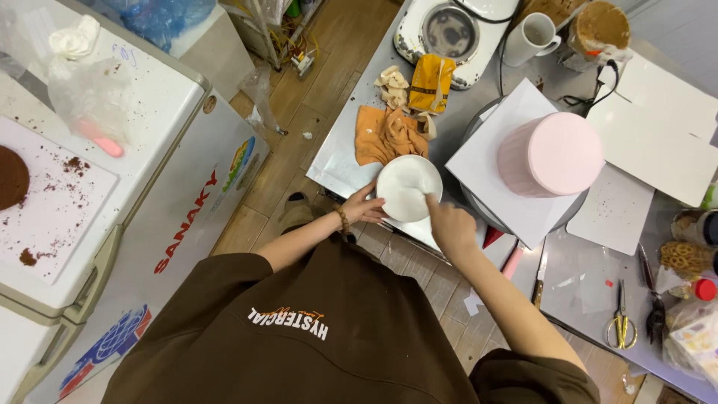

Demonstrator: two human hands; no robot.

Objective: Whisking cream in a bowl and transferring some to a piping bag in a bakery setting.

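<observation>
My left hand (363,205) grips the near-left rim of a white bowl (404,182) of white cream at the edge of the steel table (340,161). Inside the bowl's right side my right hand (449,223) is closed around something; what it holds is hidden by the hand. A tall pink frosted cake (552,153) stands on a white square board (493,161) on a turntable just right of the bowl.
An orange cloth (384,135) and a yellow rag (430,82) lie behind the bowl. A white mug (537,36), a scale (449,30), white boards (658,142), a knife (540,278) and yellow scissors (620,322) are on the table. A chest freezer (149,150) with a brown cake (11,178) stands left.
</observation>
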